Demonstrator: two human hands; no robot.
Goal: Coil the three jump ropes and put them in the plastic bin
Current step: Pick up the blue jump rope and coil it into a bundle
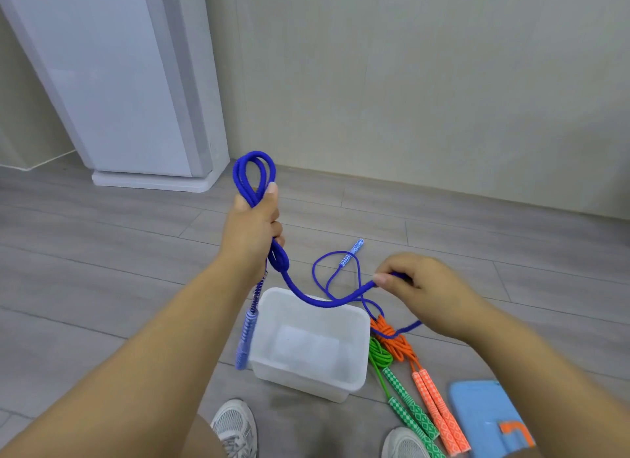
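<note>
**Blue rope mid-coil, bin empty**

Nearest, the bin [303, 384] stood on the floor just ahead of the shoes [235, 427] with no rope in it. Just right of it, the green rope [380, 353] and orange rope [397, 341] lay bundled, seemingly coiled but not yet binned. Above the bin, the left hand [250, 232] gripped several loops of the blue rope [306, 297], with one handle [247, 338] dangling by the bin's left wall. The right hand [416, 287] pinched the strand leading from those loops. Farther off, slack and the second handle [353, 251] lay on the floor. By my judgement the last coil was partway done, and all three ropes remained to be put in.
</note>
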